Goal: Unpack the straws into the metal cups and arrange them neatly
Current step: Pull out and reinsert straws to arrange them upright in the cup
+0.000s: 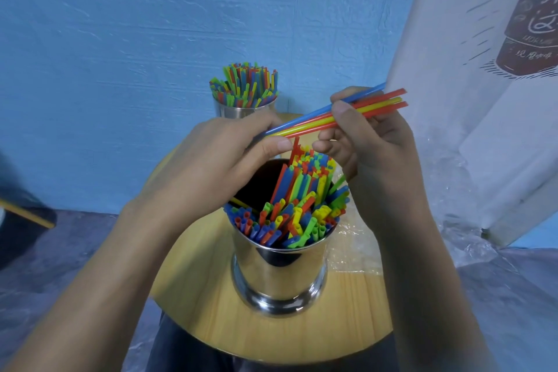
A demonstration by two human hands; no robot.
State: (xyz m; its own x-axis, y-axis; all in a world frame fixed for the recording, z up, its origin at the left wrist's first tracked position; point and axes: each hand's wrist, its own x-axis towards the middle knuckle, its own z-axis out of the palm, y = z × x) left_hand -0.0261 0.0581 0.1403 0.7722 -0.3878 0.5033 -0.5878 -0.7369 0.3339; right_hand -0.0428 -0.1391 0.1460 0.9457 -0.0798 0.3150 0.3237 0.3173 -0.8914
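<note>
- I am looking down onto a round wooden table (211, 326). Behind it is a blue wall (136, 39), and a white printed banner (483, 69) hangs at the right.
- Crinkled clear plastic wrap (353, 251) lies on the table's right side, just beside the near metal cup (279, 278).
- At the left edge there is a dark object with a yellow edge (27, 214). It is blurred and I cannot tell what it is.
- The near metal cup stands upright at the middle of the table, packed with near-cup straws (290, 220) in red, blue, green and yellow.
- Directly behind that cup I see a dark opening (259, 181) with taller straws leaning to the right. The left hand (217, 160) covers its far side, so I cannot tell whether it is a separate cup.
- The far metal cup (241, 110) stands at the back edge of the table, well apart from the near one. It is full of upright far-cup straws (244, 84), and the left hand's fingers hide its lower part.
- The held straws (338, 116) are a small bundle of blue, red and yellow. They are in the air above the cups, lying nearly level and tilted up to the right.
- The left hand reaches in palm-down and pinches the bundle's left end between the thumb and curled fingers.
- The right hand (371, 142) grips the bundle near its middle, with the thumb on top and the fingers curled beneath. The free ends stick out past it to the right.
</note>
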